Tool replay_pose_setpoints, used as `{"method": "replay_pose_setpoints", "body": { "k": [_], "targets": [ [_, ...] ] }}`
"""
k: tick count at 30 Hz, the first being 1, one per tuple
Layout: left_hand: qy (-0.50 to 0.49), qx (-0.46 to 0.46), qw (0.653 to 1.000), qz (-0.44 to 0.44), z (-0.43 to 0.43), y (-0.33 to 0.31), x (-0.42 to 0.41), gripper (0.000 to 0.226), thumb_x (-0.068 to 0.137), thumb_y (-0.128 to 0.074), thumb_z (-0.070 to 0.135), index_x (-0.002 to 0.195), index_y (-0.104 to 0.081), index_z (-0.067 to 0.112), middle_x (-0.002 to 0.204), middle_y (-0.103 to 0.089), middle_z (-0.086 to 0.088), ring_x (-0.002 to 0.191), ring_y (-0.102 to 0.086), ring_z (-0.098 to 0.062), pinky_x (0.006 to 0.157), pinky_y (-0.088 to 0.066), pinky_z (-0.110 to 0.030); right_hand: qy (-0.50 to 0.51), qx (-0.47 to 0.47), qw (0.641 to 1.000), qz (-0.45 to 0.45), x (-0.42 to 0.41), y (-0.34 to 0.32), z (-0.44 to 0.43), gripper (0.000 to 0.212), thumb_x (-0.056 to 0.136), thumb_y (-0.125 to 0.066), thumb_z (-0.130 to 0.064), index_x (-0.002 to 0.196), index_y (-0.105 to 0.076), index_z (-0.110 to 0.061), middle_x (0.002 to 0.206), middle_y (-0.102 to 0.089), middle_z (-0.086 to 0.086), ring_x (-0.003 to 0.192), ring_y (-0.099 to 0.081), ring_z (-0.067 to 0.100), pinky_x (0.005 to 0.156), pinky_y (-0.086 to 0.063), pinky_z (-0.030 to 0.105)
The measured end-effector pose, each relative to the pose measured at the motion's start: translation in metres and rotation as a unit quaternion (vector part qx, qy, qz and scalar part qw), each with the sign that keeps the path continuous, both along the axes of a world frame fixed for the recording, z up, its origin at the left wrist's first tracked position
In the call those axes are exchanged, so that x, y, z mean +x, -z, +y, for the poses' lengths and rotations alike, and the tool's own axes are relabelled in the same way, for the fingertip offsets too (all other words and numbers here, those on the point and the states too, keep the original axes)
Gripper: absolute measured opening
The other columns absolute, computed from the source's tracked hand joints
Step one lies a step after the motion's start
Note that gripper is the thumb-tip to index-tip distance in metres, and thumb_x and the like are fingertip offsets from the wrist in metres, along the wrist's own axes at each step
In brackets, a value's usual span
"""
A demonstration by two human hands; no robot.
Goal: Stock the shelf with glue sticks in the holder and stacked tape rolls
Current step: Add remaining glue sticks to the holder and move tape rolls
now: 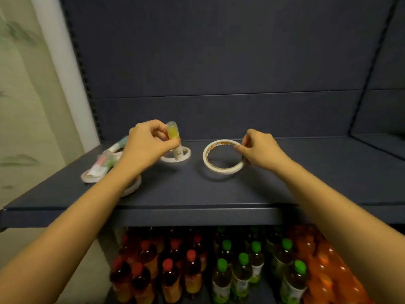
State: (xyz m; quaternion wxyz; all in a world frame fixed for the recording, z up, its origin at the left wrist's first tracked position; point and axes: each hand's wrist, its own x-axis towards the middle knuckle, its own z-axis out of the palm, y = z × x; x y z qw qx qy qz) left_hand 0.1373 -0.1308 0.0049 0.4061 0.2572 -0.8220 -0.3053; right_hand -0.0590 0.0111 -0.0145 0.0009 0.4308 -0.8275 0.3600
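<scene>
Your left hand (149, 143) grips the upright glue stick (173, 137), your right hand (260, 148) pinches the tape roll (221, 157); a tilted release may topple the stick.

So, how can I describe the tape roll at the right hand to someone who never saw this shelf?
Find the dark blue shelf above the rows of drink bottles. Near its middle, the right hand pinches the rim of a white tape roll. Its hole is empty and it is larger than the ring to its left, which has a glue stick in it.
</scene>
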Motion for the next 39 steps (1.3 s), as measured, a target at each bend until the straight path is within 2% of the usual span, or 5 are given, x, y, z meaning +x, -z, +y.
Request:
{"method": "replay_pose_setpoints", "body": {
  "k": [7, 16, 21, 30, 39],
  "targets": [
    [0.119, -0.04, 0.992, -0.026, 0.1, -0.008, -0.109, 0.014, 0.076, -0.075, 0.012, 0.08, -0.062, 0.017, 0.07, -0.064, 0.005, 0.077, -0.068, -0.03, 0.079, -0.053, -0.039, 0.099, -0.017, 0.994, -0.037, -0.079, 0.003, 0.142, 0.024, 0.091, -0.061, -0.029, 0.075, -0.045, -0.018, 0.074, -0.065, 0.005, 0.072, -0.065, 0.021, 0.075, -0.054, 0.036],
    [0.218, -0.031, 0.975, -0.016, 0.27, -0.003, -0.247, 0.016, 0.073, -0.073, 0.009, 0.081, -0.061, 0.015, 0.072, -0.065, 0.005, 0.071, -0.065, -0.023, 0.072, -0.051, -0.032, 0.204, -0.014, 0.978, -0.042, -0.173, 0.0, 0.346, 0.02, 0.091, -0.062, -0.026, 0.081, -0.048, -0.014, 0.07, -0.064, 0.002, 0.055, -0.063, 0.011, 0.054, -0.053, 0.022],
    [0.258, -0.04, 0.965, -0.026, 0.345, 0.003, -0.304, 0.015, 0.076, -0.073, 0.014, 0.089, -0.066, 0.011, 0.08, -0.07, -0.003, 0.081, -0.069, -0.022, 0.084, -0.055, -0.039, 0.245, -0.032, 0.969, -0.01, -0.215, 0.009, 0.429, 0.025, 0.09, -0.062, -0.025, 0.074, -0.045, -0.017, 0.064, -0.068, 0.002, 0.055, -0.061, 0.003, 0.072, -0.051, 0.032],
    [0.291, -0.06, 0.954, -0.03, 0.42, -0.005, -0.394, 0.014, 0.075, -0.074, 0.011, 0.086, -0.065, 0.01, 0.072, -0.066, 0.003, 0.053, -0.062, 0.002, 0.067, -0.053, -0.02, 0.275, -0.151, 0.948, -0.064, -0.273, 0.013, 0.524, 0.018, 0.09, -0.063, -0.019, 0.084, -0.049, -0.009, 0.067, -0.066, 0.007, 0.044, -0.059, 0.006, 0.042, -0.044, 0.012],
    [0.221, -0.174, 0.958, -0.063, 0.448, -0.011, -0.493, 0.011, 0.072, -0.067, 0.018, 0.082, -0.062, 0.018, 0.088, -0.069, 0.003, 0.081, -0.062, -0.023, 0.075, -0.05, -0.034, 0.281, -0.161, 0.943, -0.076, -0.353, 0.022, 0.556, 0.019, 0.09, -0.064, -0.019, 0.084, -0.049, -0.01, 0.064, -0.065, 0.004, 0.044, -0.057, 0.009, 0.047, -0.048, 0.018]
  ]
}}
